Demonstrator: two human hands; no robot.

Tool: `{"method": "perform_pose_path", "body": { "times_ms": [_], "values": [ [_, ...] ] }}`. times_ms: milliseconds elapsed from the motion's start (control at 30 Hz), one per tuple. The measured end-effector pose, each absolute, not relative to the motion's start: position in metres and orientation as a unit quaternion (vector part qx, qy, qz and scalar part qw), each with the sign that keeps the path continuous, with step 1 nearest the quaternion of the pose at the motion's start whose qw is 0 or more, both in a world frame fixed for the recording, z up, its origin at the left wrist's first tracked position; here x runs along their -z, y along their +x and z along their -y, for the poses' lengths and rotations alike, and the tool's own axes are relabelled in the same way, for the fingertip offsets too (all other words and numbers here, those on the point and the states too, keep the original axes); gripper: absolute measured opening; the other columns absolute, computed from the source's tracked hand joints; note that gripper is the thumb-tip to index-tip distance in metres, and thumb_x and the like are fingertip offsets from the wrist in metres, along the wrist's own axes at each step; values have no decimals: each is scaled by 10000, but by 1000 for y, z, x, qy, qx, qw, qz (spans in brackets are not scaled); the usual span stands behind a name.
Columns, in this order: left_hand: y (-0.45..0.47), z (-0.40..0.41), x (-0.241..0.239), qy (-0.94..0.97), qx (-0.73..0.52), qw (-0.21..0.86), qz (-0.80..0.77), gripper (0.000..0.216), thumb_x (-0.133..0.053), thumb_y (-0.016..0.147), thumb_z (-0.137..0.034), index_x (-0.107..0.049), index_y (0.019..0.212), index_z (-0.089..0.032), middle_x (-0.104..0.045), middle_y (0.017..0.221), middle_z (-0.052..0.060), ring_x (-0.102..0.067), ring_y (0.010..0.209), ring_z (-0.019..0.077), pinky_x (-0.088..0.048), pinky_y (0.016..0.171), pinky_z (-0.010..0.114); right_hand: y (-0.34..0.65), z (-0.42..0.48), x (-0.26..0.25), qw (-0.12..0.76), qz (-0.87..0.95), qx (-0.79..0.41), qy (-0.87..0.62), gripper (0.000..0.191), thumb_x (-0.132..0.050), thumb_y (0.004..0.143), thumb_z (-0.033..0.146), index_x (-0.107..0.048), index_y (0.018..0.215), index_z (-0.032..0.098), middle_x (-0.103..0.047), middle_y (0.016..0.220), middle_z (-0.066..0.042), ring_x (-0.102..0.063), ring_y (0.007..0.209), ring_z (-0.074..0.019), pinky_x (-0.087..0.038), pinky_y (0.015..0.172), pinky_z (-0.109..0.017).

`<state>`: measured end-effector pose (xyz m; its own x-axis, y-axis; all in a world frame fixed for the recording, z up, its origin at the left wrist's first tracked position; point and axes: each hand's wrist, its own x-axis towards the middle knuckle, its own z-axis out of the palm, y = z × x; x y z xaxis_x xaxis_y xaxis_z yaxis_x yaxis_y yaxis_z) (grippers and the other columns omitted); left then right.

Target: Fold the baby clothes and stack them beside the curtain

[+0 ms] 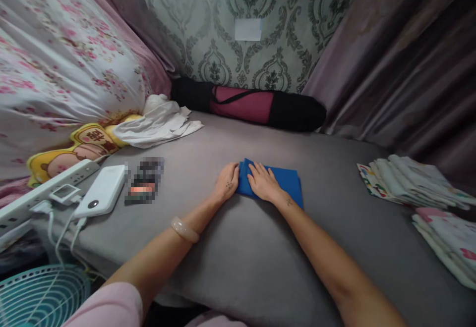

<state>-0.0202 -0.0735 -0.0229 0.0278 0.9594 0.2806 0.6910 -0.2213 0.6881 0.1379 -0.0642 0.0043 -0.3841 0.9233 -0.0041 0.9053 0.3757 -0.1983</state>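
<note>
A flat, folded blue cloth (288, 181) lies on the grey bed sheet in front of me. My right hand (262, 181) rests palm down on its upper left part, fingers spread. At the cloth's left edge is my left hand (227, 181), its fingers curled in and closed against that edge. The left fingertips are partly hidden, and a pale bangle (185, 230) circles the left forearm.
On the left lie a white power bank (102, 193), a power strip (48, 188) with cables, a blurred object (143, 183) and a white cloth (156, 124). Folded cloths (409, 181) are stacked at right. A long black-and-maroon bag (245, 106) lies along the back; a teal fan (40, 295) stands lower left.
</note>
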Motion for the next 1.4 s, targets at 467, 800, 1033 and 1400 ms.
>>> {"method": "perform_pose_path", "body": {
  "times_ms": [467, 800, 1033, 1400],
  "values": [
    [-25, 66, 29, 714, -356, 166, -580, 401, -286, 963, -336, -542, 1181, -117, -615, 1174, 149, -545, 1130, 220, -384, 1016, 367, 122, 67, -9, 110, 840, -159, -506, 568, -201, 970, 350, -293, 1469, 96, -229, 1552, -103, -148, 1435, -207, -111, 1159, -417],
    [-9, 34, -2, 686, -197, 166, -681, 410, -561, 828, -456, -623, 1043, -112, -652, 1025, 170, -586, 990, 283, -424, 850, 344, 238, 53, -24, 123, 618, -89, -772, 428, -326, 941, 283, -601, 1207, 90, -590, 1235, -211, -538, 1174, -287, -405, 956, -384],
    [-9, 13, -25, 613, -168, 315, -705, 197, -692, 713, -330, -608, 663, -159, -603, 625, 51, -596, 713, 201, -377, 603, 254, 262, 46, -18, 81, 565, -132, -811, 462, -418, 895, 459, -710, 977, 109, -686, 1004, -233, -655, 948, -306, -468, 774, -382],
    [-4, -5, -24, 583, -163, 385, -697, 194, -740, 633, -189, -548, 659, -174, -433, 445, -64, -460, 477, 101, -310, 474, 207, 277, 37, -3, 212, 581, -284, -732, 196, -622, 745, 284, -610, 584, 172, -569, 541, 4, -530, 546, -129, -354, 513, -229]
  ]
}}
